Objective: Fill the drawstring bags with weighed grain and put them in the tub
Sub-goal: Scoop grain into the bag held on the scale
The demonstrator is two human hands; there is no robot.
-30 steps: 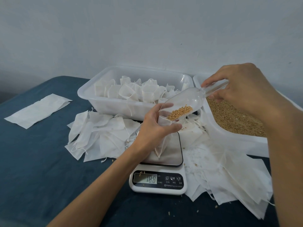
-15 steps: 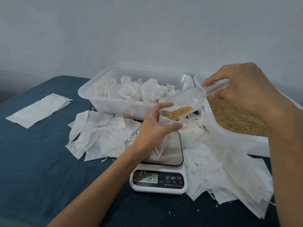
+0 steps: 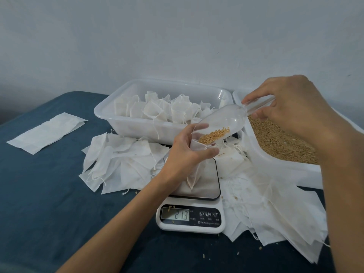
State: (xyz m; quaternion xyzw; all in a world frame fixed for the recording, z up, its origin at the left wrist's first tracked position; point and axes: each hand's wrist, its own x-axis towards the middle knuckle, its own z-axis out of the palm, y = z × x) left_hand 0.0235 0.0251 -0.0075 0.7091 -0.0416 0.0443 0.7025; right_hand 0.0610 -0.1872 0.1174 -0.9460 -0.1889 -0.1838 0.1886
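My left hand (image 3: 186, 152) grips the open mouth of a white drawstring bag (image 3: 194, 179) that stands on the scale (image 3: 192, 211). The display reads 21.3. My right hand (image 3: 291, 107) holds the handle of a clear plastic scoop (image 3: 222, 121), tilted down into the bag's mouth with a small heap of grain (image 3: 213, 135) at its lip. Behind the scale, a white tub (image 3: 126, 123) holds several filled bags. To the right, a second white tub (image 3: 275, 166) holds loose grain (image 3: 275, 140).
Empty white bags lie in a pile (image 3: 120, 160) left of the scale and in a wider spread (image 3: 275, 217) to its right. A flat white sheet (image 3: 47, 132) lies at the far left on the dark blue tabletop (image 3: 49, 203). A few loose grains dot the cloth near the scale.
The scale reading has risen from 18.8 to 21.3, and grain has slid toward the scoop's lip and into the bag. Both hands stay almost where they were.
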